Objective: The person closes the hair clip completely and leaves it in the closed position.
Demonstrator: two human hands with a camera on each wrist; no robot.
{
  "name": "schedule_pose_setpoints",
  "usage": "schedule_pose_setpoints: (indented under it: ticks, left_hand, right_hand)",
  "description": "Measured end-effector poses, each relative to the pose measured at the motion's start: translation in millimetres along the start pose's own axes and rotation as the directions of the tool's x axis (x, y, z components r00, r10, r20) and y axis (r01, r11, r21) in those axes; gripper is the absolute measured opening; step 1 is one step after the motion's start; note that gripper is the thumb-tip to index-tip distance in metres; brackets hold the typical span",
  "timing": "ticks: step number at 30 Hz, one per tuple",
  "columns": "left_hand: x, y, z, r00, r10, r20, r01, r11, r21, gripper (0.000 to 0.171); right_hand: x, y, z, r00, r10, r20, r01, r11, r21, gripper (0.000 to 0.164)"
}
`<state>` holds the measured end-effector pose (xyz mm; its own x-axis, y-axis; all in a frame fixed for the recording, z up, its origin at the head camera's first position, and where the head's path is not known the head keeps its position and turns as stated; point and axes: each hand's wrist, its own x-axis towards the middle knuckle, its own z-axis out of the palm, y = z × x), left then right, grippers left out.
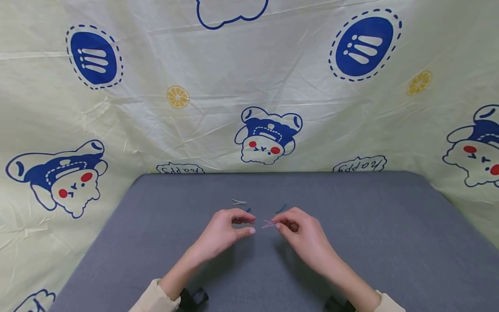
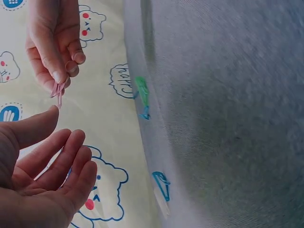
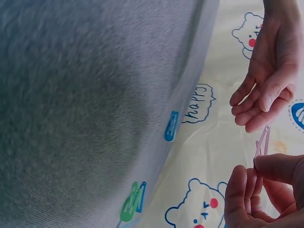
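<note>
A pink snap hair clip (image 1: pixel 267 224) is pinched between the thumb and fingers of my right hand (image 1: pixel 308 236), its two arms spread apart at one end. My left hand (image 1: pixel 226 229) is held out facing it, thumb and fingers apart, with nothing in its grasp; a small gap separates it from the clip. In the left wrist view, the pink clip (image 2: pixel 59 93) hangs just above the left thumb. The right wrist view shows the clip (image 3: pixel 263 141) pointing toward the left fingertips. Both hands are raised over the grey table.
Beyond the left hand lie a white clip (image 1: pixel 239 202) and a blue clip (image 1: pixel 247 209). Beyond the right hand lies another blue clip (image 1: pixel 280 208), with a green clip (image 3: pixel 128 204) beside it. A printed cloth (image 1: pixel 218 78) hangs behind the grey table (image 1: pixel 156 208).
</note>
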<state>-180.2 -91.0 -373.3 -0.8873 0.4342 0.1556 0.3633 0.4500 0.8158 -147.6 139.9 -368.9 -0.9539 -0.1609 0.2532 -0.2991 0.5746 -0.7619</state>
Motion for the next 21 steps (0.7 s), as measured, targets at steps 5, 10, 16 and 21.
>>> schedule_pose_setpoints:
  ticks: [5,10,16,21]
  left_hand:
    - [-7.7,5.9,0.9,1.0,0.009,-0.021,-0.009,1.0,-0.024,0.024]
    - [-14.6,9.4,4.5,0.998,0.038,-0.055,-0.041,0.998,-0.046,0.022]
    - [-19.0,14.6,6.0,0.996,0.064,-0.07,-0.067,0.997,-0.044,0.023]
    - [-21.7,18.8,6.2,0.996,0.069,-0.063,-0.072,0.996,-0.054,0.024]
  right_hand:
    - [-8.1,-4.4,-2.5,0.999,-0.02,-0.039,0.021,1.0,0.011,0.015]
    - [-15.9,-7.4,-2.7,0.995,-0.078,-0.069,0.08,0.997,0.021,0.019]
    - [-23.4,-9.8,-0.5,0.994,-0.066,-0.089,0.068,0.997,0.027,0.02]
    - [-27.6,-11.3,-1.3,0.99,-0.078,-0.114,0.081,0.996,0.022,0.02]
